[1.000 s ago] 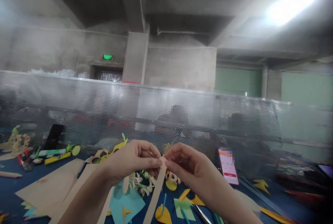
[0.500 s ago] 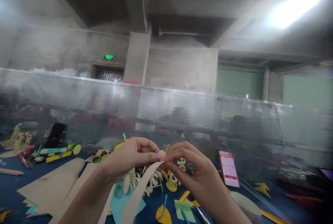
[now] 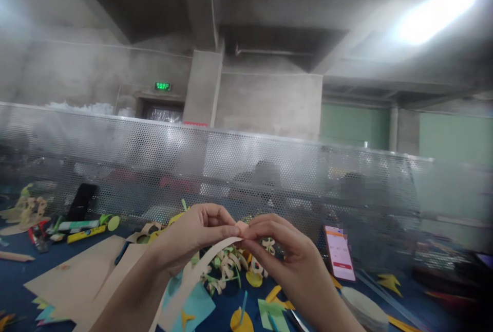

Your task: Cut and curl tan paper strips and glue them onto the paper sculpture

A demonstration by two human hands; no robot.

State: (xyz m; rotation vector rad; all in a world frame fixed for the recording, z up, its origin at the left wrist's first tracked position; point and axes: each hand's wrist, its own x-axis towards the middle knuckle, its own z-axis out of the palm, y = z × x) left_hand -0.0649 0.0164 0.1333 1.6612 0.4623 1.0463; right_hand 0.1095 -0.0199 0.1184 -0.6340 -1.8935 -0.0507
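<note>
My left hand (image 3: 210, 226) and my right hand (image 3: 279, 242) meet in front of me, fingertips nearly touching. Between them they pinch a pale cream paper strip (image 3: 200, 265), whose long free end curves down toward the lower left. A small folded or rolled peach-coloured end (image 3: 242, 228) shows between the fingertips. Under and behind my hands lie curled paper pieces (image 3: 227, 265) in cream and green. A light blue paper sheet (image 3: 204, 303) lies below the strip.
Beige paper sheets (image 3: 73, 275) lie at left, near a glue tube (image 3: 79, 224) and a yellow cutter (image 3: 87, 234). On the right are a lit phone (image 3: 339, 253), a tape roll (image 3: 365, 309) and yellow scraps (image 3: 390, 283). A perforated metal screen (image 3: 173, 152) runs behind the table, with people beyond.
The strip's free end has swung to the left and spread a little wider. Both hands keep their pinch in nearly the same place.
</note>
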